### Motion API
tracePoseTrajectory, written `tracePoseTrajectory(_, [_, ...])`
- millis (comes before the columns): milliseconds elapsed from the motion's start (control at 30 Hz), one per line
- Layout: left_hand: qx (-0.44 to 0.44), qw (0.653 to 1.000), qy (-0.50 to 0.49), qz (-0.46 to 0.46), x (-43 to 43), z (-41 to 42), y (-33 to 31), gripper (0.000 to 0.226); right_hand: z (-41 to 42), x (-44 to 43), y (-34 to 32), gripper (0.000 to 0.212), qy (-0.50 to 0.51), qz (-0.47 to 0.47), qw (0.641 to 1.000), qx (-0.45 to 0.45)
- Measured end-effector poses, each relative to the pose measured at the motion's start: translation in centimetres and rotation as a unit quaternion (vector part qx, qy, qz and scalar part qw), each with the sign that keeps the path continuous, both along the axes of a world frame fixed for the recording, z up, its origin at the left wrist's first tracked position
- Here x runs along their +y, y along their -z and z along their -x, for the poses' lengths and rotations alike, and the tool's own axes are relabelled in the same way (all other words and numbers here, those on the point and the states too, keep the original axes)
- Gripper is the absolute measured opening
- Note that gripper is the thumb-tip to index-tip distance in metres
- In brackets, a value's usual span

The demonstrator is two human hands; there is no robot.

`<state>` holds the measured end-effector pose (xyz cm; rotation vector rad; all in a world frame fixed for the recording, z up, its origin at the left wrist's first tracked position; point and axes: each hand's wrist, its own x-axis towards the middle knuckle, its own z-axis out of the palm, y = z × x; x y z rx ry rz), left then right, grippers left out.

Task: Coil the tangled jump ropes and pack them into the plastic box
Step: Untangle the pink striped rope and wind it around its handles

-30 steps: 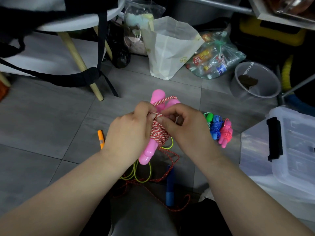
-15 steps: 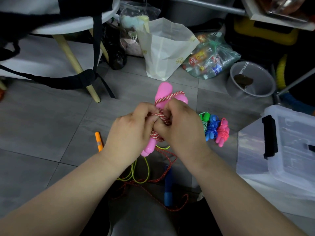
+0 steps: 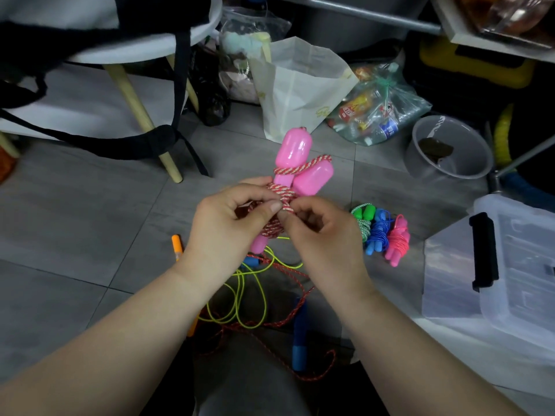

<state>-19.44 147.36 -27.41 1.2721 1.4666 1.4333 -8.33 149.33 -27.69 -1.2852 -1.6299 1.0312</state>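
Note:
A pink-handled jump rope with red-and-white cord wound round its two handles is held above the floor. My left hand grips the wound bundle, thumb on the cord. My right hand pinches the cord at the bundle's right side. Three coiled ropes lie on the floor to the right: green, blue and pink. Below my hands lie a loose yellow-green rope and a loose red rope with blue handles. The clear plastic box with a black latch stands at the right.
An orange handle lies on the grey tile floor left of my hands. A stool leg and black straps stand at the back left. A paper bag, a bag of bottles and a clear bowl sit behind.
The pink-handled bundle has risen and its handles show more above my hands. My right hand has slid from over the bundle to its right side, pinching the cord.

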Motion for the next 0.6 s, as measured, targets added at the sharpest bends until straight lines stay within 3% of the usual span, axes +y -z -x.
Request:
tracePoseTrajectory(133, [0.07, 0.997, -0.025, -0.028, -0.2, 0.2, 0.3, 0.024, -0.1, 0.4, -1.1, 0.031, -0.002, 0.079, 0.993, 0.085])
tracePoseTrajectory(267, [0.122, 0.991, -0.011, -0.053, -0.4, 0.2, 0.6, 0.031, -0.3, 0.6, -1.5, 0.026, 0.003, 0.139, 0.986, 0.089])
tracePoseTrajectory(400, [0.098, 0.995, 0.018, -0.025, -0.5, 0.2, 0.8, 0.023, -0.5, 0.6, -1.5, 0.026, 0.012, 0.167, 0.98, 0.104])
tracePoseTrajectory(467, [0.079, 0.997, 0.019, 0.008, -0.5, -0.2, 0.8, 0.04, -0.4, 0.5, -1.5, 0.027, 0.006, 0.169, 0.978, 0.121])
tracePoseTrajectory(533, [0.079, 0.993, 0.021, 0.09, -0.3, -0.7, 0.6, 0.078, -0.2, 0.3, -1.4, 0.03, -0.009, 0.155, 0.981, 0.113])
tracePoseTrajectory(600, [0.038, 0.987, 0.059, 0.142, 0.1, -0.9, 0.4, 0.085, -0.2, 0.4, -1.5, 0.031, -0.006, 0.147, 0.982, 0.116])
